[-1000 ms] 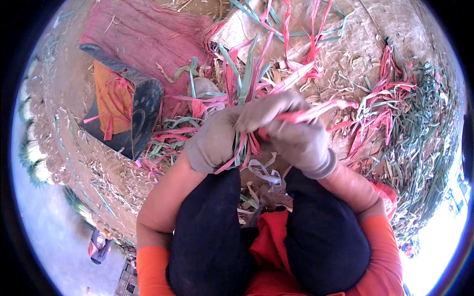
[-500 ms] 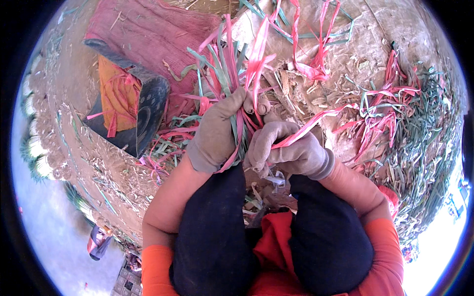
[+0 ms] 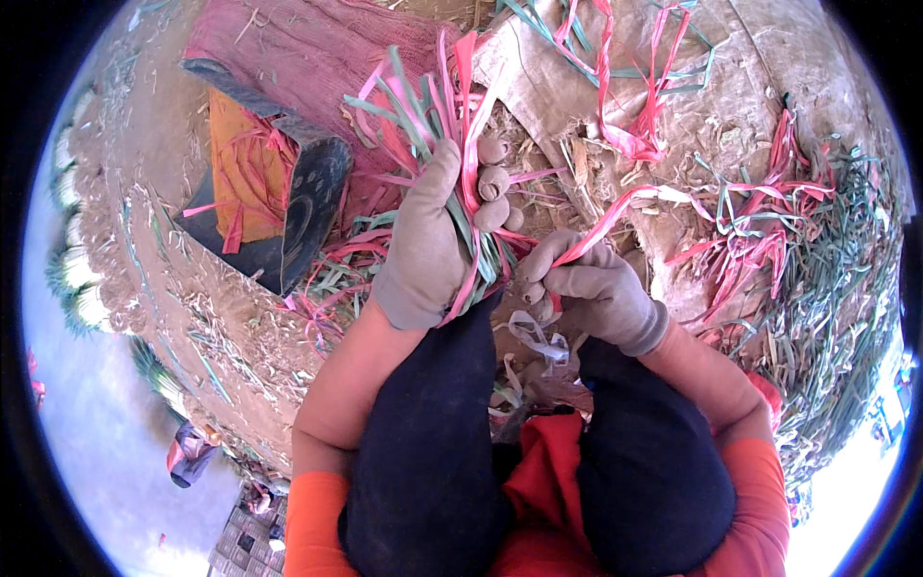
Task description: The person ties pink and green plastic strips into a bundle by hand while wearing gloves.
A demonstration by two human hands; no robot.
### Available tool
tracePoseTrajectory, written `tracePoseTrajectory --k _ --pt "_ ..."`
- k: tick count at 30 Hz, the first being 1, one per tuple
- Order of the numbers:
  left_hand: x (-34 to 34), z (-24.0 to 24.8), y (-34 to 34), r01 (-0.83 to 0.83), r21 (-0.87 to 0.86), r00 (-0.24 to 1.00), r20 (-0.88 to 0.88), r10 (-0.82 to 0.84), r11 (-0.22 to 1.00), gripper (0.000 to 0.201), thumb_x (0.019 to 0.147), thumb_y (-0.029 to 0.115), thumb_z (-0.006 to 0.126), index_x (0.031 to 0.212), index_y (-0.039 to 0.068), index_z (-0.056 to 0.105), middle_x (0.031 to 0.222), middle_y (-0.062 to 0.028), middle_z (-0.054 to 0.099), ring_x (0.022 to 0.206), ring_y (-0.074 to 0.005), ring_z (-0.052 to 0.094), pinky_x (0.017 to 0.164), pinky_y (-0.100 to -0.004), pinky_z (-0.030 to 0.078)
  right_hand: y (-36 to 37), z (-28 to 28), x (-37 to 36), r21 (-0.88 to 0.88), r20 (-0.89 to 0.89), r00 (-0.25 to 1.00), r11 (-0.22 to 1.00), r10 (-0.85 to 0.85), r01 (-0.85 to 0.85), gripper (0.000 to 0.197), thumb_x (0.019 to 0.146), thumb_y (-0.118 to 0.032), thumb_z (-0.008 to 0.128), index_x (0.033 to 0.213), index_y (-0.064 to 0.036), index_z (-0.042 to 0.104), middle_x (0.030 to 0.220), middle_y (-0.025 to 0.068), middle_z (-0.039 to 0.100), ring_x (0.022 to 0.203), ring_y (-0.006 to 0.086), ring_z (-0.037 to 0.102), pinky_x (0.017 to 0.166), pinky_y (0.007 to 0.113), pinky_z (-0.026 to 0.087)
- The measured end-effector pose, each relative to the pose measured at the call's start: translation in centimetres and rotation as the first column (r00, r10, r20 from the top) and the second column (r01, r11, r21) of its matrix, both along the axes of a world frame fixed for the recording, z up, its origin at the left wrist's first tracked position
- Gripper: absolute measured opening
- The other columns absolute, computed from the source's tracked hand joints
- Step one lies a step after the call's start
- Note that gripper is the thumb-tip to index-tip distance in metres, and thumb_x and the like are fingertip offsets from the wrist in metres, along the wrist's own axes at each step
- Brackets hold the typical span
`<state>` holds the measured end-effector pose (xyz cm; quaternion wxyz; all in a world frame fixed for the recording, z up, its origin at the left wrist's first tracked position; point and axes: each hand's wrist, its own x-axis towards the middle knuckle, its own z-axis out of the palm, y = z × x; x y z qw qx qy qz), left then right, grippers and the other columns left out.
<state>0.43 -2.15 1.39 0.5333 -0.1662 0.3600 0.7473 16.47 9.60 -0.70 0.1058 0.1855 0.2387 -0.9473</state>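
My left hand (image 3: 420, 245), in a dirty grey-brown glove, is closed around a bundle of pink and green plastic strips (image 3: 421, 120). Loose ends fan out above its thumb and fingers, and more strips trail below the palm. A little to the right, my right hand (image 3: 611, 296), gloved alike, pinches a single pink strip (image 3: 615, 213) between thumb and fingers. That strip runs up and right towards a tangle of pink strips (image 3: 760, 236) on the ground. A short end hangs below the right fingers. The two hands are apart, above my knees.
On the left stands a cut black rubber piece (image 3: 312, 207) holding an orange cloth (image 3: 240, 173) and pink strips. Behind it lies a reddish mesh sack (image 3: 308, 43). Cut green leaves (image 3: 836, 337) heap up at the right. A pale sack sheet (image 3: 548, 72) and dry scraps cover the ground ahead.
My right hand has drawn away from the left hand, still pinching the pink strip. The left fingers now show more plainly around the bundle. The whole view has shifted slightly.
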Motion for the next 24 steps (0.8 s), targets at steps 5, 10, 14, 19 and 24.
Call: tracePoseTrajectory --k 5,10,14,19,24 --pt "0.3 0.9 0.1 0.173 -0.298 0.918 -0.298 -0.263 0.939 0.023 0.098 0.021 0.054 0.110 0.003 0.057 0.079 0.0014 0.046 0.059 -0.0086 0.042 0.059 -0.0212 0.040 -0.1 -0.6 0.4 -0.018 0.157 0.987 0.999 -0.034 0.037 0.017 0.091 -0.010 0.056 0.104 0.0002 0.060 0.088 0.0081 0.061 0.081 0.0143 0.059 0.071 0.029 0.048" --pt "-1.2 1.5 -2.0 -0.067 -0.069 0.985 -0.165 0.055 0.995 0.015 0.099 0.012 0.044 0.103 0.002 0.054 0.071 0.0044 0.036 0.053 -0.0048 0.033 0.048 -0.0196 0.030 2.0 -1.0 1.8 -0.221 0.071 0.973 0.948 -0.219 0.229 0.021 0.098 -0.020 0.052 0.104 -0.0015 0.059 0.074 0.0026 0.059 0.060 0.0112 0.054 0.060 0.027 0.045" --pt "-4.4 1.2 -7.6 -0.071 0.047 0.960 -0.269 0.081 0.996 0.018 0.101 0.014 0.038 0.106 0.002 0.051 0.069 0.0040 0.025 0.050 -0.0037 0.025 0.045 -0.0200 0.023 5.5 -2.1 5.3 -0.165 0.290 0.843 0.844 -0.453 0.511 0.022 0.097 -0.024 0.049 0.104 -0.0047 0.057 0.061 -0.0018 0.047 0.046 0.0091 0.037 0.057 0.027 0.041" --pt "-9.9 2.7 -18.9 -0.208 -0.504 0.731 -0.650 -0.209 0.838 0.029 0.099 0.011 0.042 0.124 0.001 0.052 0.075 0.0058 0.034 0.053 -0.0028 0.027 0.047 -0.0178 0.025 10.1 -3.2 9.9 0.012 0.311 0.727 0.768 -0.612 0.641 0.018 0.099 -0.022 0.048 0.104 -0.0068 0.056 0.060 -0.0048 0.043 0.043 0.0065 0.030 0.056 0.026 0.034" --pt "-16.7 6.6 -35.1 -0.600 -0.763 0.701 -0.647 -0.301 0.241 0.043 0.095 0.018 0.046 0.136 0.005 0.048 0.102 -0.0012 0.053 0.079 -0.0119 0.049 0.069 -0.0239 0.041 15.3 -4.7 16.6 0.253 0.385 0.597 0.703 -0.704 0.665 0.020 0.099 -0.021 0.047 0.105 -0.0051 0.057 0.061 -0.0036 0.042 0.046 0.0078 0.029 0.054 0.026 0.033"
